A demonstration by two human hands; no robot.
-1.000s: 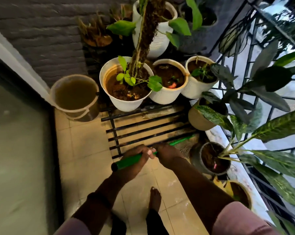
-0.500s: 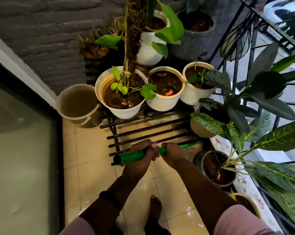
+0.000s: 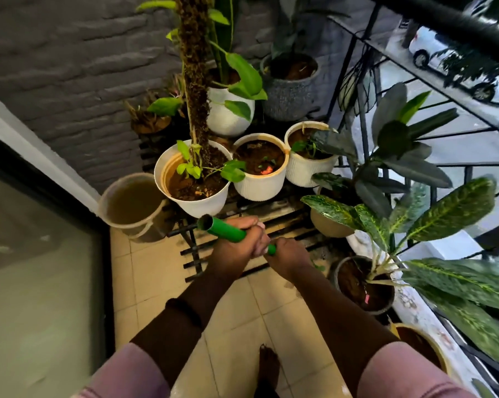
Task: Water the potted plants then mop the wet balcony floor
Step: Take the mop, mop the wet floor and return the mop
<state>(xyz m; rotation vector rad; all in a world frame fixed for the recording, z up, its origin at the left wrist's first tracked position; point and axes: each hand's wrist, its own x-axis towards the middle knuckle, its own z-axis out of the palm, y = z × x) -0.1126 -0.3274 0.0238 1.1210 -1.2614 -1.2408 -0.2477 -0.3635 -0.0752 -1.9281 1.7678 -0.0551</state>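
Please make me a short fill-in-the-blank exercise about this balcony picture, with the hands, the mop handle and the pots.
1. Both hands grip a mop handle whose colour is ____.
2. The left hand holds it nearer its open end than the ____ hand does.
3. The bucket stands beside the largest white pot and holds murky ____.

Missing words: green; right; water

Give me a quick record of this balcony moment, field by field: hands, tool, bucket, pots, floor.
left hand: left hand grips the green mop handle near its top end
right hand: right hand grips the handle lower down
bucket: bucket of murky water by the wall
pots: three white pots on a black slatted rack
floor: beige tiles, mop head hidden
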